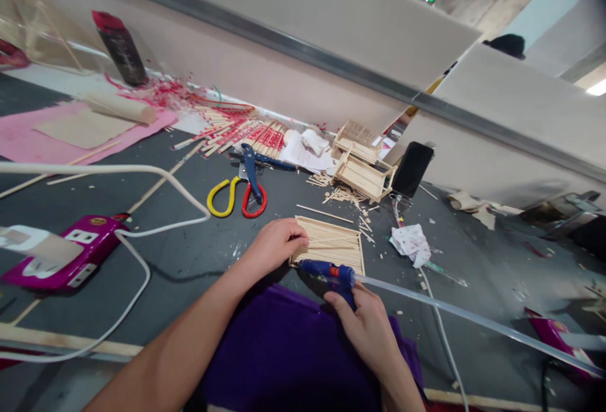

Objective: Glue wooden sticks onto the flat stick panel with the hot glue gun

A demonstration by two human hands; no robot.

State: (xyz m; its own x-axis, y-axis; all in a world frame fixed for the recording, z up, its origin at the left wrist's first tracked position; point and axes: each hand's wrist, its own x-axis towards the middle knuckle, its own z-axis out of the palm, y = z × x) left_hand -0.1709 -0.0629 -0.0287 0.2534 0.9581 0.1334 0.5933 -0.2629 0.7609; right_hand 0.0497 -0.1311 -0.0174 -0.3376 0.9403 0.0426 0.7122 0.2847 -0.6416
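My left hand (pixel 276 243) is curled over the left edge of a flat panel of wooden sticks (pixel 334 245) lying on the dark table, pressing it down. My right hand (pixel 365 323) grips a blue glue gun (pixel 329 270), held along the panel's near edge with its nozzle pointing left. A long clear glue stick (pixel 473 320) juts out of the gun's back toward the right.
Pliers with yellow and red handles (pixel 243 194) lie beyond the panel. A small stick-built model (pixel 362 169), a black phone (pixel 411 169), loose red-tipped sticks (pixel 237 131), a crumpled tissue (pixel 411 241), a magenta power strip (pixel 71 254) with a white cable and purple cloth (pixel 293 349) surround me.
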